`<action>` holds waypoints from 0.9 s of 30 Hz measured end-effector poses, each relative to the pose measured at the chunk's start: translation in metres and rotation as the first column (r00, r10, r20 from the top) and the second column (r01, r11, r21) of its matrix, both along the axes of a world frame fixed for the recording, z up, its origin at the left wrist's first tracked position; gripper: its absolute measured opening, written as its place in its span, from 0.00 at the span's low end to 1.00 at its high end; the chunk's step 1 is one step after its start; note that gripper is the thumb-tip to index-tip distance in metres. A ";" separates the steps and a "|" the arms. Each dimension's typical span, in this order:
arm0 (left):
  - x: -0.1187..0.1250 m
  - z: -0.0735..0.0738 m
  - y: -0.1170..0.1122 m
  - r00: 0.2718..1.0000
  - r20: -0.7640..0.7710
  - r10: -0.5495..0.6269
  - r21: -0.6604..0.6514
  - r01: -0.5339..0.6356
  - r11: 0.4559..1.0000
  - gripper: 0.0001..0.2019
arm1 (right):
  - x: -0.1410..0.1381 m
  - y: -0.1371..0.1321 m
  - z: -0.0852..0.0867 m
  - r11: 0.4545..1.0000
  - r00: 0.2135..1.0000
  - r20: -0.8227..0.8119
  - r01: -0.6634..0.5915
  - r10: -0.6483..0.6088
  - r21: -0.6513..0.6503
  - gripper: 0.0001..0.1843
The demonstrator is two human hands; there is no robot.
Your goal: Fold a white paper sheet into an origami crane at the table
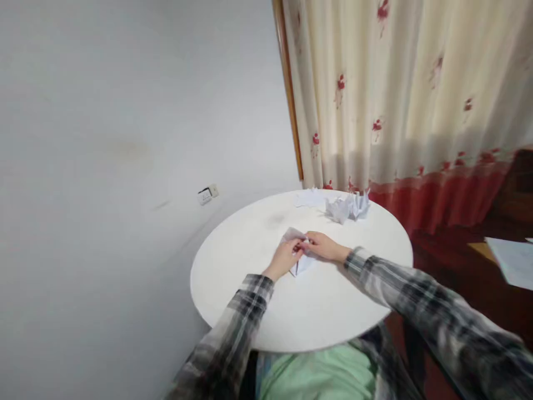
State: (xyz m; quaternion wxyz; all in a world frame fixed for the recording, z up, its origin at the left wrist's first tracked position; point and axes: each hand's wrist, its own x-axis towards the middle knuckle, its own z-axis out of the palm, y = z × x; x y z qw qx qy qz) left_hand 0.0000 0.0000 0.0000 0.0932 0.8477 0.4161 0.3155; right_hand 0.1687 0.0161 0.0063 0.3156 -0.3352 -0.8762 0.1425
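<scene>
A folded piece of white paper (300,265) lies on the round white table (233,261), between my two hands. My left hand (285,258) has its fingers closed on the paper's left side. From the right, my right hand (323,246) pinches the same paper near its upper middle. The fingertips of both hands meet over the folds and cover part of them. One flap of the paper stands up behind the fingers, and a pointed corner shows below them.
Several folded white paper shapes (347,208) sit at the table's back right. Flat white paper (309,198) lies beside them. A wall with a socket (205,196) stands to the left, a flowered curtain (400,111) behind. Sheets (512,261) lie at far right.
</scene>
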 end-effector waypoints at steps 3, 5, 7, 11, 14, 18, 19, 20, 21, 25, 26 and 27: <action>-0.001 0.000 0.000 1.000 -0.001 -0.008 0.002 0.008 1.000 0.13 | 0.000 0.002 0.001 1.000 1.000 0.002 -0.003 0.003 0.004 0.23; -0.001 0.000 0.000 1.000 0.001 -0.011 0.004 0.011 1.000 0.13 | 0.000 0.003 0.001 1.000 1.000 0.002 0.003 -0.003 0.012 0.23; -0.001 0.001 0.000 1.000 0.002 -0.006 0.006 0.006 1.000 0.13 | 0.000 0.003 0.001 1.000 1.000 0.004 0.008 -0.008 0.023 0.23; 0.000 0.002 -0.001 1.000 -0.003 0.005 0.007 -0.005 1.000 0.13 | 0.000 0.004 0.000 1.000 1.000 0.010 0.012 -0.012 0.028 0.22; 0.000 0.003 -0.001 1.000 -0.008 0.009 0.009 -0.009 1.000 0.13 | 0.000 0.004 0.000 1.000 1.000 0.008 0.013 -0.013 0.025 0.22; 0.000 0.003 -0.002 1.000 -0.021 0.000 0.017 0.000 1.000 0.12 | 0.000 0.003 0.001 1.000 1.000 0.004 0.006 -0.006 0.029 0.22; 0.000 0.003 -0.002 1.000 -0.018 0.001 0.014 -0.001 1.000 0.11 | 0.000 0.003 0.001 1.000 1.000 0.007 0.008 -0.008 0.028 0.21; 0.000 0.004 -0.002 1.000 -0.016 -0.001 0.012 0.001 1.000 0.11 | 0.000 0.003 0.000 1.000 1.000 0.008 0.013 -0.013 0.025 0.21; 0.000 0.004 -0.002 1.000 -0.012 -0.002 0.009 0.002 1.000 0.11 | 0.000 0.004 0.000 1.000 1.000 0.008 0.017 -0.017 0.022 0.21; 0.001 0.004 -0.002 1.000 -0.005 -0.009 0.009 0.009 1.000 0.11 | 0.000 0.008 -0.004 0.999 1.000 -0.008 -0.003 0.003 0.037 0.19; 0.001 0.004 -0.003 1.000 -0.005 -0.010 0.011 0.010 1.000 0.11 | 0.000 0.009 -0.005 0.999 1.000 -0.012 -0.006 0.006 0.042 0.19; 0.001 0.004 -0.003 1.000 -0.001 -0.006 0.008 0.006 1.000 0.11 | 0.000 0.010 -0.006 0.999 1.000 -0.010 -0.008 0.008 0.043 0.18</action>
